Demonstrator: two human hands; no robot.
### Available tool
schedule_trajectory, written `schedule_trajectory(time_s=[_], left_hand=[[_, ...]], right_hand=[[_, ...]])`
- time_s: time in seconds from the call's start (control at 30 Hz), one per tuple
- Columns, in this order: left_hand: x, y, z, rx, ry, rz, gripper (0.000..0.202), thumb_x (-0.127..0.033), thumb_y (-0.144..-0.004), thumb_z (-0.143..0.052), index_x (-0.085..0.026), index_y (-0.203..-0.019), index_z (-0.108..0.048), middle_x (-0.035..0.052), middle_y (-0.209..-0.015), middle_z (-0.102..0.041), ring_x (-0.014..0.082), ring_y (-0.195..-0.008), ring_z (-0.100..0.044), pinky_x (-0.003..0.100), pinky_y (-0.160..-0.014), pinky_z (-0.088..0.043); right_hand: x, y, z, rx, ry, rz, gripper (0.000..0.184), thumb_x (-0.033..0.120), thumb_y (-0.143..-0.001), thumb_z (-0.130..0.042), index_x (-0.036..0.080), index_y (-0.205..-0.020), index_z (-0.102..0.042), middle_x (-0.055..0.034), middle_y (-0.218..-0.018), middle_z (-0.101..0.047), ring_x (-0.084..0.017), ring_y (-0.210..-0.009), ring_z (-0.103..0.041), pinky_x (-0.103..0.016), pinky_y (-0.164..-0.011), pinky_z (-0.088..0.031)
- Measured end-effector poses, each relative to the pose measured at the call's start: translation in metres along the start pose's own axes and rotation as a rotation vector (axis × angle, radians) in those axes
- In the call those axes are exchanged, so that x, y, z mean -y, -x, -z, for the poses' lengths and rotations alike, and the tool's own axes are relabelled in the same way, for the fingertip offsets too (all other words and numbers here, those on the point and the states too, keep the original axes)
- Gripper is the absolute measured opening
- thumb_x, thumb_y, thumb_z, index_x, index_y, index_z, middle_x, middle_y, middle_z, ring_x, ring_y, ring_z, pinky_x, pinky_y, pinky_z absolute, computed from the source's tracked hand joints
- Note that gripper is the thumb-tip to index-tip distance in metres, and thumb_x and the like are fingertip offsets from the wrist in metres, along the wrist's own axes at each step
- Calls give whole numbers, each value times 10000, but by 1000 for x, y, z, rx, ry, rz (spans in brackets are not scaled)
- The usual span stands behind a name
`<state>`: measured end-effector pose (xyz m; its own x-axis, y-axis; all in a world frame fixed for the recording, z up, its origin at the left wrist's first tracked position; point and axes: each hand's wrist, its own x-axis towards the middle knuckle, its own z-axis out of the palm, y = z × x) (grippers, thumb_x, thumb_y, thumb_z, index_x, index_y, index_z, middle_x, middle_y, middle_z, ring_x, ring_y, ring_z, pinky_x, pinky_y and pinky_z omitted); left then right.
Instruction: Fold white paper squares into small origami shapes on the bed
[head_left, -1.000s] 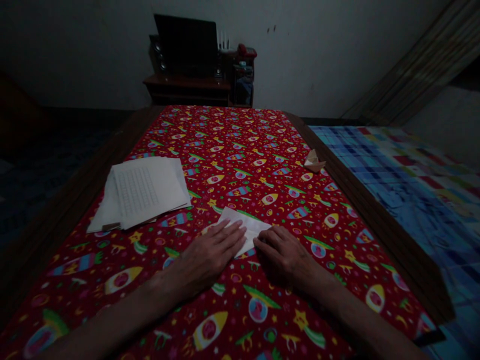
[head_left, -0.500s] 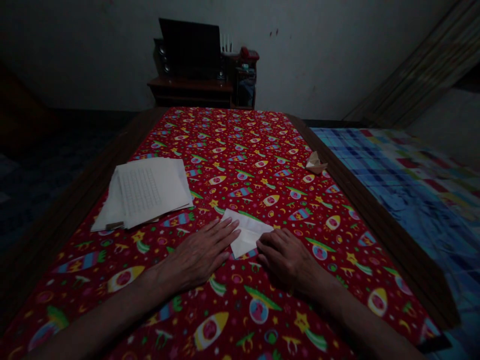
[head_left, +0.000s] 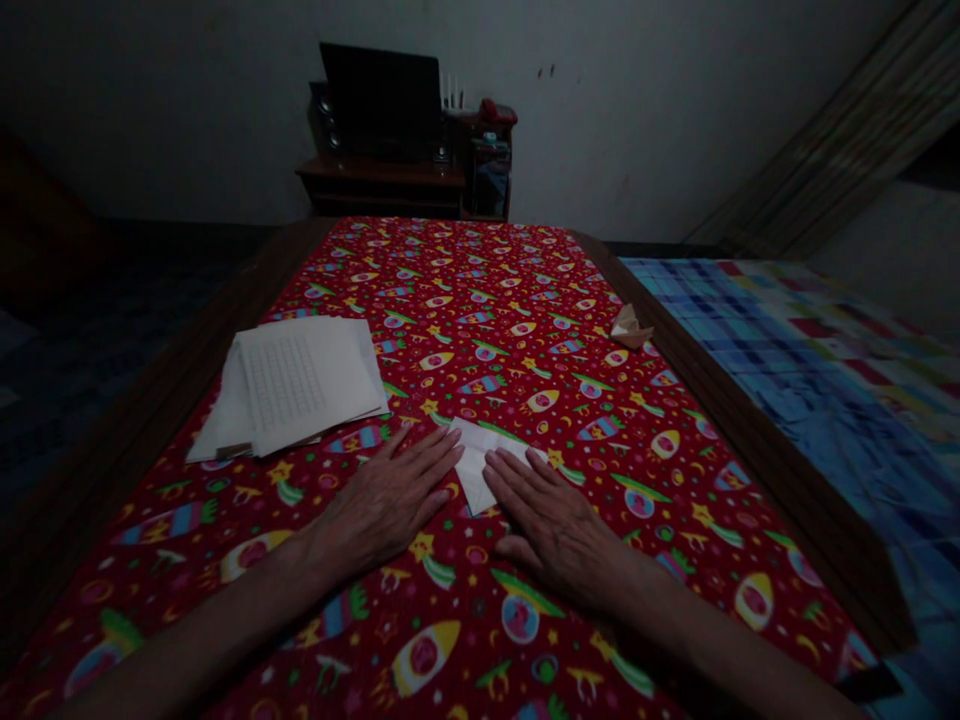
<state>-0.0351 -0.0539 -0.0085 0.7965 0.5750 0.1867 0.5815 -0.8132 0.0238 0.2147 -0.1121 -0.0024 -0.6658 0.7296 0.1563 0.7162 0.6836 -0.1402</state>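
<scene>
A small folded piece of white paper lies on the red patterned cloth, its lower end narrowing to a point. My left hand rests flat at the paper's left edge, fingers stretched out, the fingertips at its upper left corner. From the other side my right hand lies palm down with its fingers extended over the right part of the paper, hiding that part. Neither hand grips anything.
A stack of paper sheets lies on the left of the cloth. A folded brown paper shape sits near the right edge. Beyond the far end stand a dark screen and a red telephone. A blue checked bed cover spreads at right.
My right hand has uncurled from the paper's right corner and now lies flat on its right part. My left hand has slid slightly left, off most of the paper.
</scene>
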Motion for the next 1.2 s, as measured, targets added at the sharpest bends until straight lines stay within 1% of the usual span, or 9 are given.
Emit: schedule_trajectory(time_s=[0.2, 0.33, 0.47, 0.53, 0.6, 0.73, 0.9, 1.03, 1.2], left_hand=[[9, 4, 2, -32, 21, 31, 414, -282, -958, -338, -164, -1350, -400, 82, -1413, -420, 219, -1326, -346, 471, -1110, -201], [9, -12, 8, -66, 124, 60, 319, -288, -951, -383, -150, -1188, -544, 92, -1316, -528, 223, -1260, -426, 430, -1059, -315], [13, -37, 11, -64, 276, 37, 183, -295, -920, -466, -164, -920, -594, 78, -1165, -577, 201, -1095, -515, 353, -953, -413], [17, -48, 10, -51, 293, 58, 180, -325, -875, -546, -161, -947, -564, 88, -1125, -554, 218, -1048, -508, 357, -901, -432], [23, -55, 8, -38, 290, 74, 320, -365, -814, -624, -164, -1044, -529, 91, -1106, -534, 236, -1028, -491, 373, -876, -433], [32, -62, 6, 20, 307, 101, 396, -369, -771, -654, -188, -1091, -506, 68, -1066, -537, 235, -1001, -495, 358, -843, -427], [34, -73, 17, 192, 427, 202, 226, -295, -717, -658, -195, -902, -576, 6, -850, -606, 181, -770, -566, 246, -625, -397], [32, -79, 23, 219, 459, 212, 109, -256, -659, -668, -183, -664, -586, -24, -683, -567, 136, -620, -531, 209, -522, -325], [30, -71, 22, 186, 544, 262, 104, -269, -727, -607, -173, -691, -591, -56, -595, -545, 100, -538, -511, 187, -489, -325]], right_hand=[[-9, 25, 3, -1, 31, -26, 604, 377, -920, -447, 129, -1433, -247, -115, -1468, -299, -238, -1372, -225, -480, -1104, -277], [-8, 27, 2, -79, 30, -39, 493, 296, -923, -445, 127, -1379, -362, -118, -1398, -426, -239, -1323, -338, -490, -1076, -304], [-8, 15, 0, -289, 32, -94, 210, 205, -920, -457, 156, -1055, -610, -84, -1114, -653, -196, -1079, -562, -394, -933, -405], [-11, 7, -1, -348, 58, -135, 156, 221, -910, -487, 169, -861, -626, -59, -919, -680, -179, -899, -595, -355, -813, -421], [-15, -1, -1, -343, 91, -189, 179, 250, -897, -509, 173, -763, -599, -49, -790, -639, -179, -779, -560, -338, -725, -410], [-20, -8, 2, -250, -5, -370, 132, 294, -864, -544, 170, -899, -573, -80, -871, -563, -195, -790, -498, -315, -668, -420], [-23, -4, 7, -246, -147, -404, 439, 369, -827, -594, 183, -1194, -441, -117, -1066, -509, -240, -945, -477, -370, -761, -456], [-26, -2, 6, -220, -197, -399, 337, 373, -826, -594, 196, -1087, -476, -90, -1011, -517, -214, -888, -489, -334, -713, -451], [-38, -9, 2, -215, -317, -388, 156, 330, -821, -581, 195, -810, -504, -11, -784, -536, -143, -687, -501, -247, -569, -390]])
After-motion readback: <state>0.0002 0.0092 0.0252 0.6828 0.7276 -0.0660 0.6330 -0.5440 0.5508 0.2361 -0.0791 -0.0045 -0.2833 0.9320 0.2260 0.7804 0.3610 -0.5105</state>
